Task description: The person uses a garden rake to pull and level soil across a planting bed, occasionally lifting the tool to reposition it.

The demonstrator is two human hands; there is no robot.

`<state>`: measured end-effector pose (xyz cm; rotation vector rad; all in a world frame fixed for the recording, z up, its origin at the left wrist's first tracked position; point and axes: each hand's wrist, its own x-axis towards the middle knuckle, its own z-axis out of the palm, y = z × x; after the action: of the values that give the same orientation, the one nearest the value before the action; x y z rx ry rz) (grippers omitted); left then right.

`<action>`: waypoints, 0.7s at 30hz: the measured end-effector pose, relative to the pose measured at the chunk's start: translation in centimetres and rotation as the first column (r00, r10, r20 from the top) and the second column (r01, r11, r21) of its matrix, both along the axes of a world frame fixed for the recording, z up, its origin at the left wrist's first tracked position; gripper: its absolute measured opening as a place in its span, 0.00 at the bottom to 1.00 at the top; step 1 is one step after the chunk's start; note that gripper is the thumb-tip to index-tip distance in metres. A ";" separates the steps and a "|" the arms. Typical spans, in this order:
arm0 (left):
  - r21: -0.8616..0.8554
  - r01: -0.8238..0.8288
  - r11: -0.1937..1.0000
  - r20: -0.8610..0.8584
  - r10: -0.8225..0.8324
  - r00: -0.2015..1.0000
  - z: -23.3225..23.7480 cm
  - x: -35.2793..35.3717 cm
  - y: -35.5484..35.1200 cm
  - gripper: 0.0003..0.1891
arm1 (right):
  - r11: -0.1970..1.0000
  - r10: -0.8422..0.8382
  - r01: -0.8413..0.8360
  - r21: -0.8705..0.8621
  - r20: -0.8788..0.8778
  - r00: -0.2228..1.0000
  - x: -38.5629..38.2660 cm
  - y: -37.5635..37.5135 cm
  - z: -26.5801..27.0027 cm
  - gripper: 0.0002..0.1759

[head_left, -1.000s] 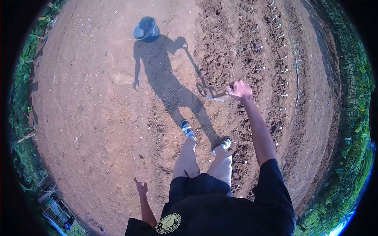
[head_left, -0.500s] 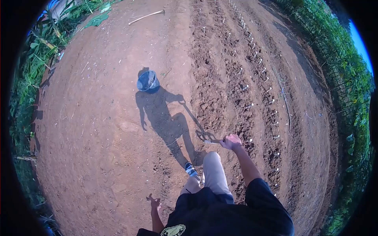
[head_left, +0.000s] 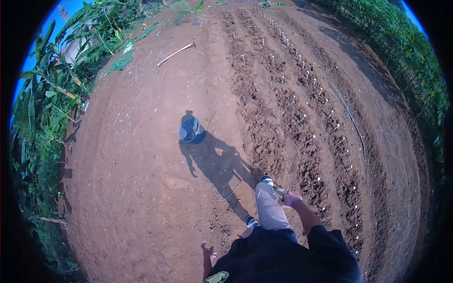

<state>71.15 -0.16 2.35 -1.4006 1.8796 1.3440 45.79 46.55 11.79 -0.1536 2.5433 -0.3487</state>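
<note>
My right hand (head_left: 291, 200) is wrapped round the handle of a tool (head_left: 278, 189), low and right of centre beside my raised leg. The tool's far end is hidden behind my foot and leg. At the bottom, my left hand (head_left: 208, 252) hangs beside my body, fingers apart and empty. A blue bucket (head_left: 192, 130) stands on the bare soil ahead of me, over my shadow. My shoes (head_left: 252, 221) are on the ground, one further forward than the other.
Tilled rows (head_left: 264, 141) with several white-topped sticks run away on the right. A long-handled tool (head_left: 176, 54) lies on the soil further off. Banana plants (head_left: 56, 89) line the left edge, and a leafy green fence (head_left: 401, 52) the right.
My view has tilted up, so the bucket sits lower. One foot has stepped forward beside the tool, and my right hand is closer to my leg, still holding the handle.
</note>
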 end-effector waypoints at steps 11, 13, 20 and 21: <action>0.186 0.195 0.963 0.057 -0.208 0.976 -0.5 -9.0 6.5 0.30 | 0.999 0.049 -0.047 -0.016 0.156 0.986 -2.7 1.6 1.9 0.27; 0.153 0.220 0.963 0.019 -0.225 0.974 -0.1 -11.2 6.8 0.30 | 0.996 0.085 -0.080 -0.045 0.113 0.990 -3.1 2.6 -0.4 0.27; -0.078 0.370 0.926 -0.219 -0.378 0.899 -2.4 -21.2 7.6 0.32 | 0.995 0.033 -0.016 -0.103 0.171 0.985 -7.1 3.7 -4.8 0.28; -0.064 0.366 0.928 -0.211 -0.371 0.904 -2.3 -19.8 8.2 0.32 | 0.995 0.039 -0.023 -0.093 0.173 0.984 -7.3 3.6 -4.7 0.29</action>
<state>51.30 8.02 0.05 -0.8677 2.1738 1.3261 38.48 50.19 7.10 -0.1887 2.3503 -0.4462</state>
